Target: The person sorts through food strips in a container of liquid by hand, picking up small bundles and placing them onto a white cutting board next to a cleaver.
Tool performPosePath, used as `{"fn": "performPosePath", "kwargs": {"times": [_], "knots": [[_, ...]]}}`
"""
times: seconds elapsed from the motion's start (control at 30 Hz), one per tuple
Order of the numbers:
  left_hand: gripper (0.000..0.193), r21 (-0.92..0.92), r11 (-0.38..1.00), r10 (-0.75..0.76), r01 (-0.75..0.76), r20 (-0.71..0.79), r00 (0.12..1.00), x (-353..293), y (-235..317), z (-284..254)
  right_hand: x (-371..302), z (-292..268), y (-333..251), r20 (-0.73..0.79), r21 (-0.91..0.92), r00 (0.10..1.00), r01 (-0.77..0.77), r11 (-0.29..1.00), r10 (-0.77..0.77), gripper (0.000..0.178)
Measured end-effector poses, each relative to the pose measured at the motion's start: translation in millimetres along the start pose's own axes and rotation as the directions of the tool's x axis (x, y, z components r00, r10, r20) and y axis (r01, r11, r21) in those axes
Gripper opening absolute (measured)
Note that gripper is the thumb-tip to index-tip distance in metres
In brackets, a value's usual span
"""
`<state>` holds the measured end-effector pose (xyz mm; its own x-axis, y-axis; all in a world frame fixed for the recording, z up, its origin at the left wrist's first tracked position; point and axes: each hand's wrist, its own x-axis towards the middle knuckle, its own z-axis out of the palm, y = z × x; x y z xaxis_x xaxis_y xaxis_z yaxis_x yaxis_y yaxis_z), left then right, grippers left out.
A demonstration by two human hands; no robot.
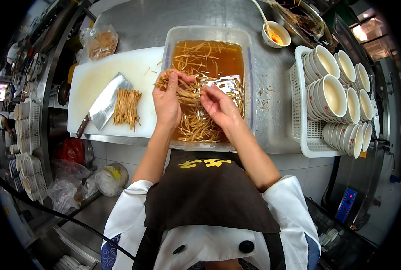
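A clear plastic tub (249, 90) of brown liquid stands in front of me, with many thin brown food strips (200, 128) floating in it. Over the tub my left hand (168, 103) is closed around a bundle of these strips. My right hand (221, 105) pinches strips at the bundle's right side, its thumb and fingertips together. To the left, a white cutting board (90, 81) carries a neat pile of cut strips (127, 108). Beside that pile a cleaver (110, 101) lies flat, its dark handle toward me. Whether the strips are tofu or a vegetable I cannot tell.
A white plastic basket (305, 135) with stacked bowls (333, 96) stands at the right. Behind it sit a small bowl (277, 35) with a spoon and a large metal basin (304, 20). A clear bag (100, 41) rests at the board's far edge. Scraps dot the steel counter (272, 108).
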<state>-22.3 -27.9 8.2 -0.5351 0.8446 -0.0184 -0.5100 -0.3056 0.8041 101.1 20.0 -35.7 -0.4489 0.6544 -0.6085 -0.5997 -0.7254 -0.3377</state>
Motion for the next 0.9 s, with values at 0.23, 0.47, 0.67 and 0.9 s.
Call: {"fn": "performPosePath", "kwargs": {"times": [0.23, 0.47, 0.67, 0.9], "knots": [[0.018, 0.1, 0.994, -0.02, 0.035, -0.155, 0.988, 6, 11, -21, 41, 19, -44, 0.553, -0.82, 0.702, 0.552, -0.148, -0.449, 0.012], [0.019, 0.336, 0.938, -0.011, 0.088, -0.223, 0.975, -3, 10, -12, 105, 52, -12, 0.539, -0.753, 0.789, 0.294, -0.589, -0.295, 0.029], [0.015, 0.217, 0.966, -0.083, 0.142, -0.264, 0.961, -6, 14, -20, 84, 56, 6, 0.245, -0.755, 0.965, 0.251, -0.605, 0.094, 0.035], [0.023, 0.248, 0.95, -0.116, 0.189, -0.281, 0.953, -6, 10, -16, 42, 35, -16, 0.568, -0.814, 0.823, 0.557, -0.167, -0.022, 0.018]]}}
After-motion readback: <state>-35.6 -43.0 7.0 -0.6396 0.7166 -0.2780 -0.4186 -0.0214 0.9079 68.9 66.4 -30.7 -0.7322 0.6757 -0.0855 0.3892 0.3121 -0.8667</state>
